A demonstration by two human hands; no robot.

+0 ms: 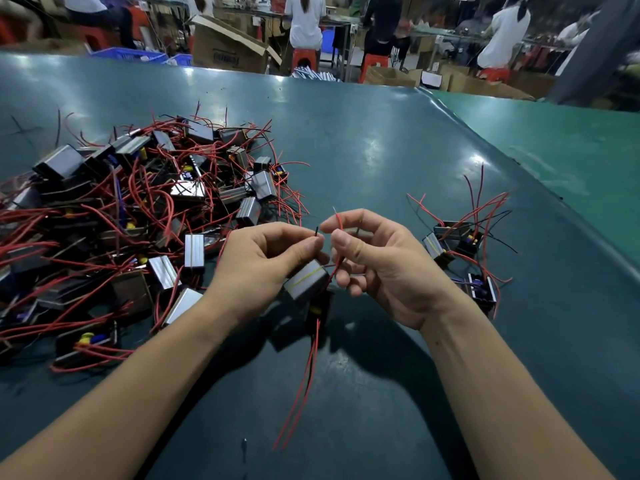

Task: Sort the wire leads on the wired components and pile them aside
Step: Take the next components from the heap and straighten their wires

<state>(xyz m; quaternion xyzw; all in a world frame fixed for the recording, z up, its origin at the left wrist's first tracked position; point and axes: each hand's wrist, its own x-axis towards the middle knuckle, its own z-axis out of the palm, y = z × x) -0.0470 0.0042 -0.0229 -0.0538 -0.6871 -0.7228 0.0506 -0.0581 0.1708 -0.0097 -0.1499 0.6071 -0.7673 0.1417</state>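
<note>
A small wired component (306,282), a metal-cored block with a yellow stripe, hangs between my hands above the table. My left hand (266,258) grips the block and pinches a thin black lead (316,232) at its tip. My right hand (377,261) pinches a red lead (341,223) that rises from the same block. Two more red leads (301,389) dangle from the block toward me. A large tangled heap of like components (138,209) with red wires fills the left of the table. A small pile of three components (460,251) lies to the right.
The dark green table (363,150) stretches ahead, with a lighter green strip (554,140) along its right side. Beyond the far edge stand cardboard boxes (228,46), blue crates, red stools and several seated people with their backs turned.
</note>
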